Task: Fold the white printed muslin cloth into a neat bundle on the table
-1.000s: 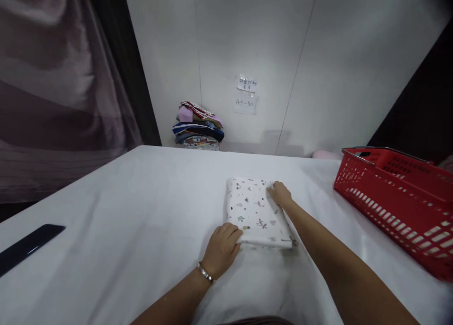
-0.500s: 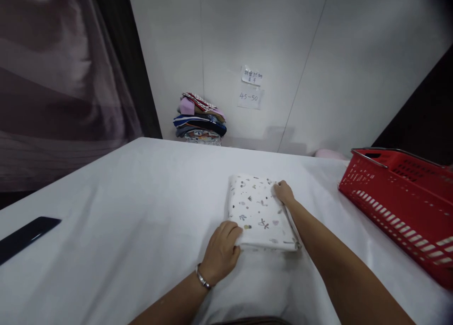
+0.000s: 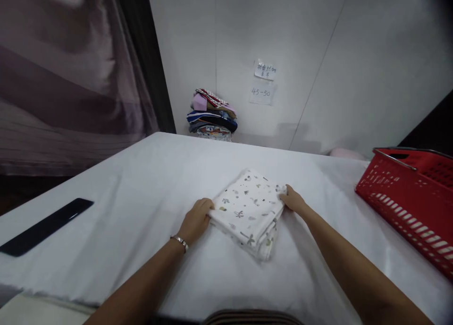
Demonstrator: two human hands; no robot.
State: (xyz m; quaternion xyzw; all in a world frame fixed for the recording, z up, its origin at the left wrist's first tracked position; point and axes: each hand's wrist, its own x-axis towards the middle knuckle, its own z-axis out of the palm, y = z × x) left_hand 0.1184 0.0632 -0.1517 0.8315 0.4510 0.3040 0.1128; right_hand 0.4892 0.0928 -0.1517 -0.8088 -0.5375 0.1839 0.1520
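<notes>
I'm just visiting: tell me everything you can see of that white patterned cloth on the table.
The cloth looks like soft, thin fabric, white with scattered small grey, green and yellowish motifs, some plant-like. It is folded into a roughly four-sided bundle, set askew on the white tabletop, with several layers showing unevenly at the near corner. The left hand holds its left corner; the right hand pinches its right corner, where the fabric bunches. Whether any part is lifted is hard to tell.

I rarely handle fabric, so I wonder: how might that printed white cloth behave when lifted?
The cloth is probably floppy: its near corner splays into loose layers. It might unfold if only one layer were lifted, since nothing visible fastens them. Rolling seems unlikely, given its flat, folded shape.
</notes>
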